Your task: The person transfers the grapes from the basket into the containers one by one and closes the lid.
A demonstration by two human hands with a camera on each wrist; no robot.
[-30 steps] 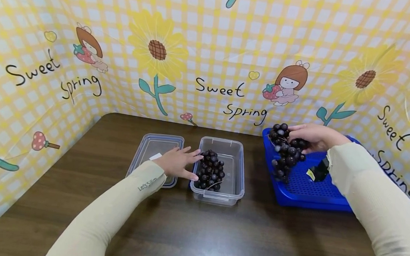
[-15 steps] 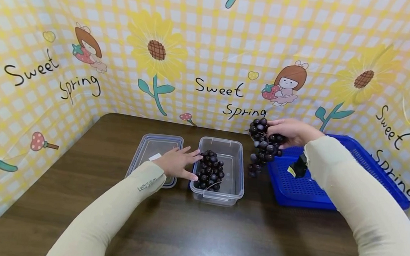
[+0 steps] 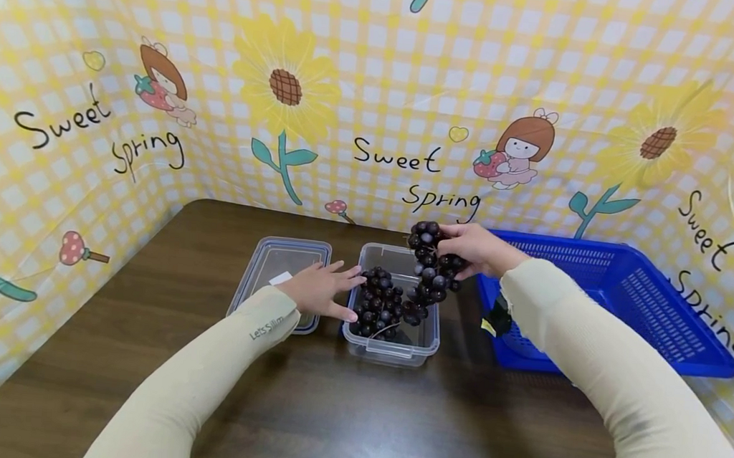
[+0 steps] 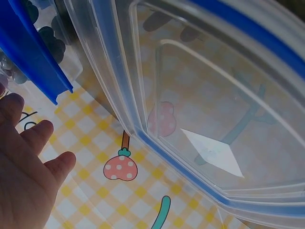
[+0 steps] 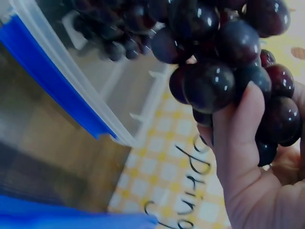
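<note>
My right hand (image 3: 480, 249) grips a bunch of dark grapes (image 3: 431, 273) by its upper part, over the right side of a clear plastic container (image 3: 424, 347). The lower end of the bunch hangs at the container's opening. Close up in the right wrist view, the thumb presses on the held grapes (image 5: 209, 86). A second bunch of grapes (image 3: 375, 309) lies inside along the left wall. Spread and straight, the fingers of my left hand (image 3: 318, 290) are at the container's left rim; whether they touch it I cannot tell.
A clear lid (image 3: 290, 252) with a blue seal lies left of the container, partly under my left hand. On the right stands a blue perforated basket (image 3: 658, 316), partly behind my right arm. A patterned cloth (image 3: 379, 79) hangs behind the brown table (image 3: 339, 414).
My right hand has carried the bunch of grapes leftward from over the blue basket to over the container. My left hand has stayed in place.
</note>
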